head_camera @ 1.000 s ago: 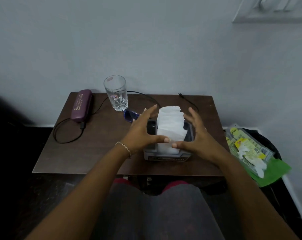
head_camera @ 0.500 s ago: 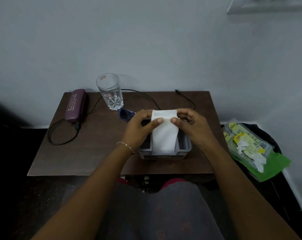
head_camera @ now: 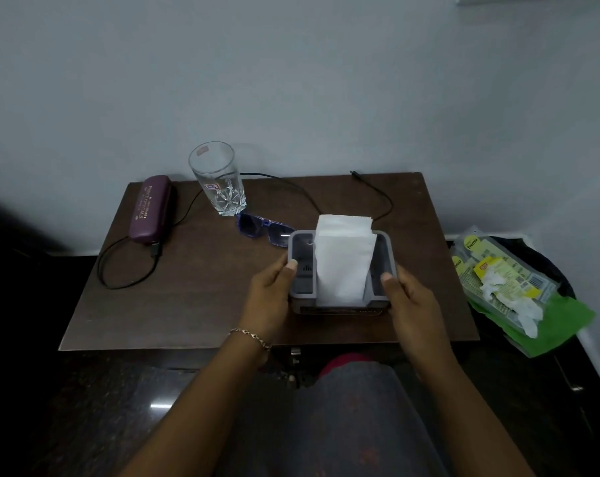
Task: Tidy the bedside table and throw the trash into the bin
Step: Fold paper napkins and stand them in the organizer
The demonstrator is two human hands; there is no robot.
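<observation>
Your left hand [head_camera: 271, 290] and right hand [head_camera: 412, 299] clasp the grey tissue box [head_camera: 336, 309] near the table [head_camera: 195, 304] front; wrappers [head_camera: 498, 275] already fill the bin [head_camera: 555, 266], while sunglasses [head_camera: 260, 227], case [head_camera: 151, 210] and cable [head_camera: 126, 270] await tidying

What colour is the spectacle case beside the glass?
The spectacle case is purple with pale lettering, best seen in the head view.
</observation>
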